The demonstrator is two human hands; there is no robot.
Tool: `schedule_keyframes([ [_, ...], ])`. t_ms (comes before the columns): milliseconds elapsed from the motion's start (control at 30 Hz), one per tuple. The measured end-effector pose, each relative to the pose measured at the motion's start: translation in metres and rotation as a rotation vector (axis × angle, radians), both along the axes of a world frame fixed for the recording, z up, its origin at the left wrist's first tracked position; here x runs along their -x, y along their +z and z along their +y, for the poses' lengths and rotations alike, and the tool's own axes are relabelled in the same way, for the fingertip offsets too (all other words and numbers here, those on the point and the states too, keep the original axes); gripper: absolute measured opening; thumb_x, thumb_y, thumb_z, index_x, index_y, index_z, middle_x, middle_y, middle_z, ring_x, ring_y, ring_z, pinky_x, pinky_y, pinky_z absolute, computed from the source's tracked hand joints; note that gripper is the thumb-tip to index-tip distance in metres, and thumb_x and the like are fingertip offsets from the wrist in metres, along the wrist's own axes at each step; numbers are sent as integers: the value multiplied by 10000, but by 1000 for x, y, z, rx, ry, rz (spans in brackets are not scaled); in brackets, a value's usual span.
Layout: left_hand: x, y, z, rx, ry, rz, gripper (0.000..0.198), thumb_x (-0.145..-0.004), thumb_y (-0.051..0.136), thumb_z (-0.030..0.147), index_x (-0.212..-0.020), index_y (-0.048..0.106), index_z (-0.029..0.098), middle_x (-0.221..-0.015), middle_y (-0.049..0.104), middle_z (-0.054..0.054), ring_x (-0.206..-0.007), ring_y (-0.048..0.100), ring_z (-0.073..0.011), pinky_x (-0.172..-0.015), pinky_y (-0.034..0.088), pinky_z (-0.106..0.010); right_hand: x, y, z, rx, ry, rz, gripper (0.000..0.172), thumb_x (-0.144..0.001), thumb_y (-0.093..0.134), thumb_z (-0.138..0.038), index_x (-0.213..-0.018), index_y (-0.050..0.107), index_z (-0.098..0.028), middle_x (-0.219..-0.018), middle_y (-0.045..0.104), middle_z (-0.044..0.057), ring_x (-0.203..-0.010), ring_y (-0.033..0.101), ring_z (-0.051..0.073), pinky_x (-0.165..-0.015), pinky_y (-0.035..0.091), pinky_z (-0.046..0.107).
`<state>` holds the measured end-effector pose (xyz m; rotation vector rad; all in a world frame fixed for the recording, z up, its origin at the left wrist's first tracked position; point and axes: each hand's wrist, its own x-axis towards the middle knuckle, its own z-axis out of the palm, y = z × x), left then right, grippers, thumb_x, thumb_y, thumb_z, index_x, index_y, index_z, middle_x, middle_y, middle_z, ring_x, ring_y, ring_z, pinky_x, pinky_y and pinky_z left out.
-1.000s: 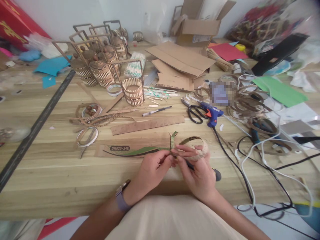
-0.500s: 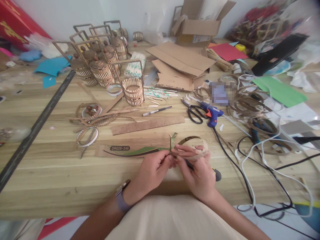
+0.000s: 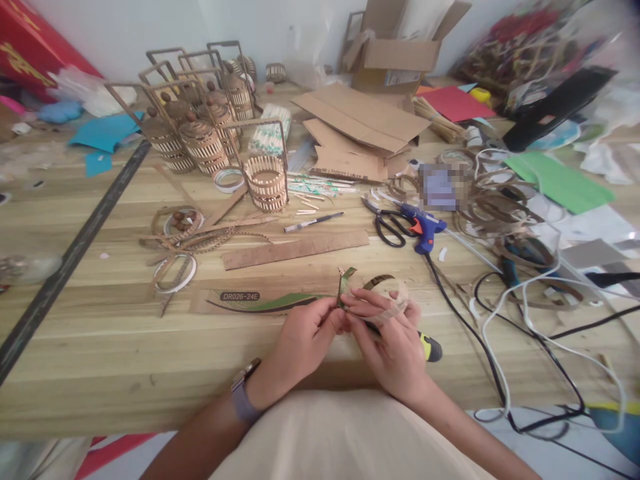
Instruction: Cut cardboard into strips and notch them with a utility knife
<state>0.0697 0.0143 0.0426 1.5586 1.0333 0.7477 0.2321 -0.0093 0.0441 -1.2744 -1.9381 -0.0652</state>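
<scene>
A curled cardboard strip with green print forms a small ring just past my fingers, near the table's front edge. My left hand pinches the ring's joint where a short end sticks up. My right hand is closed around the ring from the right, fingers laid across it. A yellow-and-black tool lies on the table under my right hand. A long printed cardboard strip marked DR026-24E lies flat to the left of my hands.
A blue glue gun and black scissors lie beyond the ring, with cables trailing right. A cardboard bar, small slatted baskets, cardboard rings, flat cardboard sheets and a dark rail fill the table.
My right hand has shifted slightly left and turned the ring, so more of the yellow-and-black tool shows beneath it. My left hand keeps its pinch.
</scene>
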Motion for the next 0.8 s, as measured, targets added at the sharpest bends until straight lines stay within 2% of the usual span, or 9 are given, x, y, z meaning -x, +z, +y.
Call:
schedule_keyframes([
  [267, -1, -1, -1, 18, -38, -33, 287, -999, 450, 316, -886, 673, 174, -804, 741, -31, -721, 674, -152, -679, 493, -228, -2, -4, 0, 43, -13, 136, 133, -926, 561, -127, -951, 558, -258, -877, 790, -17, -921, 748, 209, -936, 375, 396],
  [500, 0, -1, -1, 93, -49, -83, 272, -965, 531, 388, -992, 689, 168, -870, 757, -52, -796, 700, -177, -729, 511, -251, -3, -5, 3, 86, -49, 145, 120, -953, 538, -167, -952, 597, -271, -884, 781, -22, -926, 738, 207, -936, 361, 405],
  [567, -1, -1, -1, 99, -31, -51, 304, -975, 496, 400, -938, 683, 163, -824, 754, -55, -717, 690, -164, -694, 509, -249, -7, -5, 5, 93, -46, 117, 108, -967, 525, -189, -962, 594, -271, -890, 775, -16, -936, 728, 206, -924, 375, 403],
  [667, 0, 1, 1, 177, 55, 6, 393, -987, 428, 452, -854, 654, 159, -679, 717, -37, -496, 586, -123, -528, 449, -227, -17, -10, 8, 139, -26, 24, 85, -989, 522, -306, -996, 589, -255, -940, 756, 29, -924, 702, 223, -852, 426, 401],
  [800, 2, 4, 6, 327, 137, 3, 453, -953, 425, 536, -895, 655, 150, -508, 606, 15, -385, 458, -105, -429, 351, -215, -34, -26, 6, 257, -29, -208, 355, -904, 618, -501, -1121, 616, -220, -1070, 703, 103, -988, 632, 289, -799, 471, 433],
])
